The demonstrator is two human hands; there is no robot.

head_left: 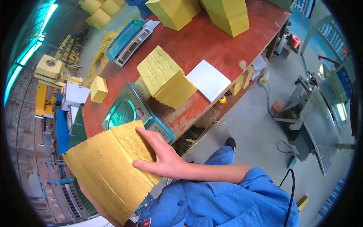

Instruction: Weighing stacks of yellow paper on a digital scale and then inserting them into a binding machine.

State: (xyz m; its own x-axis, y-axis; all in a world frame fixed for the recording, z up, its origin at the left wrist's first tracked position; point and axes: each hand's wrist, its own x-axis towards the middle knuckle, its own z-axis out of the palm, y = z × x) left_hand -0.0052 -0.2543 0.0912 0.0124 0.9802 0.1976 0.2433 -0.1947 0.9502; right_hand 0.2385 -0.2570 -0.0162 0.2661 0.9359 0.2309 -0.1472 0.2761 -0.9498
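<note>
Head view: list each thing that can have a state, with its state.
Held yellow stack: tilted.
Right hand: gripping held stack's edge.
Left hand: grip hidden.
Middle yellow stack: set down.
Small yellow block: set down.
White slab: lying flat.
Near scale: display unclear.
Table: worn near edge.

In front of you is a red table (221, 49), its paint worn along the edge on your side. On its left part you have a nearer scale (157, 126) and a farther scale (132, 45), with a small yellow block (99, 90) to their left. Beyond the nearer scale sits a middle yellow stack (160, 72), just beside a white square (208, 80). Two tall yellow stacks (228, 17) stand at your far end.
</note>
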